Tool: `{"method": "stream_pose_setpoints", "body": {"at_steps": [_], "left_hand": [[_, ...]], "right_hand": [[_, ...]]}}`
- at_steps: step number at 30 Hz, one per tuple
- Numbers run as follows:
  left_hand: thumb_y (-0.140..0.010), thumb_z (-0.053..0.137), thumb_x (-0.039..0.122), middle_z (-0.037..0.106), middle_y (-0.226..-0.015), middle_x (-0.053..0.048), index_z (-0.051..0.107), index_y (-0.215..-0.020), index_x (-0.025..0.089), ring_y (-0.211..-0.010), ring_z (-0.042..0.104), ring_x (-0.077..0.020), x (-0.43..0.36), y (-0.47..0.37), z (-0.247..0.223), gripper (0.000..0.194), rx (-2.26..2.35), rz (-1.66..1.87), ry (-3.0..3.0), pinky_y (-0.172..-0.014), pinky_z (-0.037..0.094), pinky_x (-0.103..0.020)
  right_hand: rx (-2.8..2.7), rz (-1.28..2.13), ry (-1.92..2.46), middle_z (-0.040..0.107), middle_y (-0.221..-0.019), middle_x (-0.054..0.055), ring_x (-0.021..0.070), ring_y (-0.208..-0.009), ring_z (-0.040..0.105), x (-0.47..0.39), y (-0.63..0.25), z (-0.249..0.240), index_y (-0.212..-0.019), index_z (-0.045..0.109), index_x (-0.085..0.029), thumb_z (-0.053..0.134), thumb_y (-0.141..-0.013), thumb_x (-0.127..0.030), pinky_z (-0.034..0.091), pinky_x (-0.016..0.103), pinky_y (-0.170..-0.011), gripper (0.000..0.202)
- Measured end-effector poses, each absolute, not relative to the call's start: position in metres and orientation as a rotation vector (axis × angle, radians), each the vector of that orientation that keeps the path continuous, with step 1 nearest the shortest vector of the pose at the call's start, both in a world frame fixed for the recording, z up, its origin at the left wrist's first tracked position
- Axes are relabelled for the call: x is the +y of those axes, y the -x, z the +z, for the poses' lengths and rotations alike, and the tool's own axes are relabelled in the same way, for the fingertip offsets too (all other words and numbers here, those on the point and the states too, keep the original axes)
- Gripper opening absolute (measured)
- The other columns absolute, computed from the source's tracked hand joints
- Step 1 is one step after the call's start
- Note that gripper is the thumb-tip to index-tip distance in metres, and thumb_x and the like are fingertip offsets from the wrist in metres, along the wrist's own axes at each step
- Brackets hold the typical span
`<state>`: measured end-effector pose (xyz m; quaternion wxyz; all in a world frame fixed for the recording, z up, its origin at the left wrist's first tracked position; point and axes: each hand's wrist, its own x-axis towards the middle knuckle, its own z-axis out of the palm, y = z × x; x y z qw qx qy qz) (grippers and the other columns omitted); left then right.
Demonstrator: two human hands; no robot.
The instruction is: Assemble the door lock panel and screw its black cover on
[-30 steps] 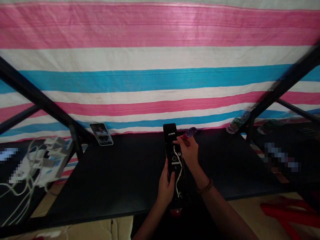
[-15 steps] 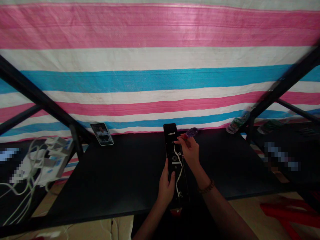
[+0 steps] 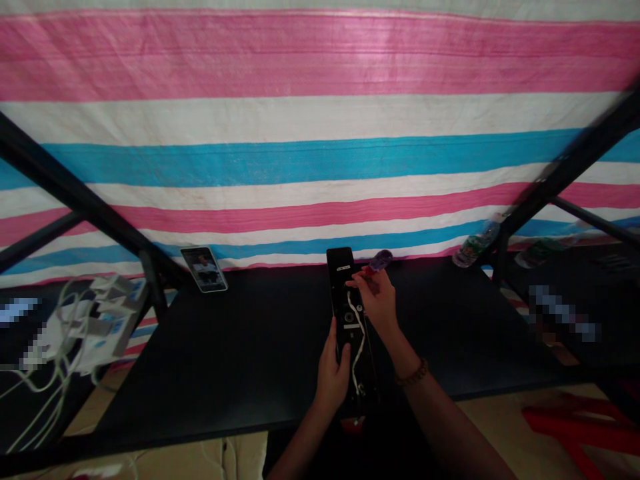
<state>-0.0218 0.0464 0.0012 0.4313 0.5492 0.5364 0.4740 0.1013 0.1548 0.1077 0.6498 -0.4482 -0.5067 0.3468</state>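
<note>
1. Black and long, the device (image 3: pixel 341 265) lies lengthwise at the near middle of the desk (image 3: pixel 240 347), a white cable (image 3: pixel 361 343) running along its face.
2. Fingers partly curled, the left hand (image 3: pixel 333 373) grips the device's left side, thumb over its face.
3. Pinched nearly closed, the right hand (image 3: pixel 379 300) holds a screwdriver (image 3: pixel 381 261) with a purple, translucent handle, over the device's far part; its tip is too small to make out.
4. Propped near the desk's far left corner is a lit phone (image 3: pixel 205 269); a plastic bottle (image 3: pixel 475 247) leans at the far right.
</note>
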Motion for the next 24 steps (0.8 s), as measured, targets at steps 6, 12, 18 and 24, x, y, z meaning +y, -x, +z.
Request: {"method": "stream_pose_setpoints", "body": {"at_steps": [6,12,18,24], "left_hand": [[-0.101,0.045,0.04,0.033,-0.164,-0.008,0.028,-0.158,0.023,-0.151,0.032,-0.0219,0.0458,0.0217,-0.0004,0.062,1.333,1.189,-1.359,-0.124,0.024,-0.043],[-0.1,0.046,0.04,0.035,-0.164,-0.008,0.029,-0.158,0.025,-0.15,0.033,-0.0231,0.0454,0.0217,-0.0027,0.062,1.34,1.205,-1.366,-0.124,0.025,-0.044],[-0.101,0.045,0.04,0.034,-0.164,-0.009,0.028,-0.158,0.025,-0.15,0.033,-0.0239,0.0467,0.0219,-0.001,0.062,1.337,1.195,-1.38,-0.123,0.026,-0.045],[-0.1,0.046,0.041,0.04,-0.159,-0.013,0.033,-0.155,0.024,-0.147,0.038,-0.0271,0.0411,0.022,0.0069,0.059,1.43,1.233,-1.395,-0.122,0.029,-0.049]], "right_hand": [[-1.152,0.778,1.055,0.076,-0.083,0.004,0.0255,-0.081,0.078,0.1551,-0.1025,0.1079,-0.09,0.064,-0.021,0.065,-0.091,-0.044,0.063,0.035,-0.073,0.024],[-1.04,0.763,1.08,0.074,-0.079,0.002,0.0251,-0.075,0.078,0.1567,-0.1016,0.1084,-0.088,0.061,-0.021,0.072,-0.084,-0.046,0.063,0.033,-0.069,0.028],[-1.178,0.77,0.993,0.074,-0.093,0.005,0.0243,-0.083,0.078,0.1553,-0.1053,0.1074,-0.099,0.063,-0.021,0.059,-0.095,-0.045,0.062,0.036,-0.077,0.025],[-1.154,0.802,1.079,0.073,-0.075,0.001,0.0261,-0.076,0.078,0.1622,-0.1035,0.1065,-0.084,0.061,-0.021,0.069,-0.087,-0.043,0.061,0.03,-0.064,0.023]]}}
